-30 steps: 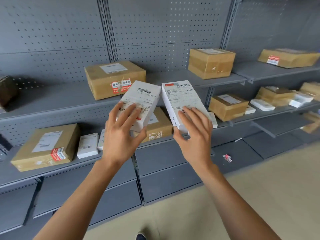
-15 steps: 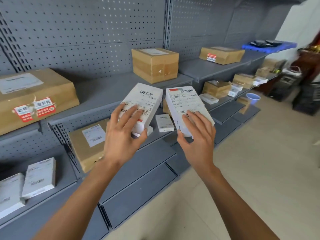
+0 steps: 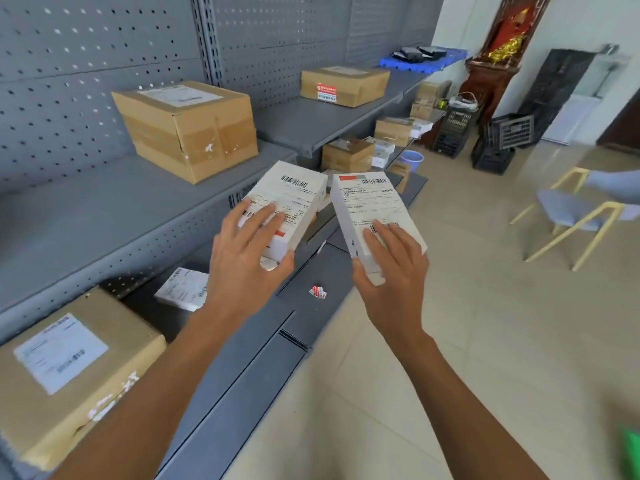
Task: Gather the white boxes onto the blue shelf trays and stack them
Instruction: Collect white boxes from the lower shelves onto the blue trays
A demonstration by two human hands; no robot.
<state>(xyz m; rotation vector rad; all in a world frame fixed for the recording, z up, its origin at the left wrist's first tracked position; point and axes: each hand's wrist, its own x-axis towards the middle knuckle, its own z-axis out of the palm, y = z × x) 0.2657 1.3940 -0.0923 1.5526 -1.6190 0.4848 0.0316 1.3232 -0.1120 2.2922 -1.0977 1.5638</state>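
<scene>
Hands (image 3: 247,268) (image 3: 391,271) each grip a white box (image 3: 289,202) (image 3: 372,209) with spread fingers; either box could slip before reaching the far blue tray (image 3: 420,62).

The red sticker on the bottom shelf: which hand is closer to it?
Right. The right hand, holding a white box, is just right of the red sticker; the left hand, holding another box, sits farther up-left.

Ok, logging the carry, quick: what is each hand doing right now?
Left hand: grips a white labelled cardboard box.
Right hand: grips another white labelled cardboard box.
</scene>
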